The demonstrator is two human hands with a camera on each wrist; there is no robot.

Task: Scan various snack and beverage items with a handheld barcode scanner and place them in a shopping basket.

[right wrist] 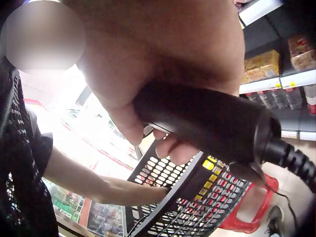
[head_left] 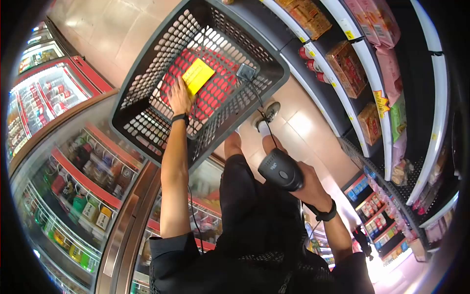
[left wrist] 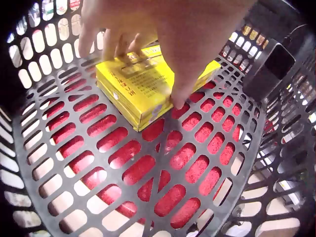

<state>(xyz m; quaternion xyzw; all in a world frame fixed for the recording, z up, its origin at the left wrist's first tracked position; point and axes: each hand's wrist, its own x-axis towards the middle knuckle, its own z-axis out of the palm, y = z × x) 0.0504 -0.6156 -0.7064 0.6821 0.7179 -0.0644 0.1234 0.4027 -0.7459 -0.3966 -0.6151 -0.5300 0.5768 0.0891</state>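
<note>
Inside a dark grey shopping basket (head_left: 283, 68), my left hand (head_left: 180, 100) grips a yellow box (head_left: 201, 74) printed with dark writing. The left wrist view shows the thumb along one side of the box (left wrist: 140, 86) and the fingers over its far part, close over the slotted basket floor. My right hand (head_left: 313, 185) holds a black handheld barcode scanner (head_left: 280, 169) outside the basket, above my legs. In the right wrist view, fingers wrap under the scanner's handle (right wrist: 207, 118), and a thick black cable leaves its end.
A small black square device (head_left: 246, 72) with a cord sits at one basket corner. Red material (left wrist: 123, 168) shows through the floor slots. Glass-door coolers (head_left: 83, 181) stand on the left, and shelves with packaged food (head_left: 346, 68) on the right. A shoe (head_left: 269, 115) is near the basket.
</note>
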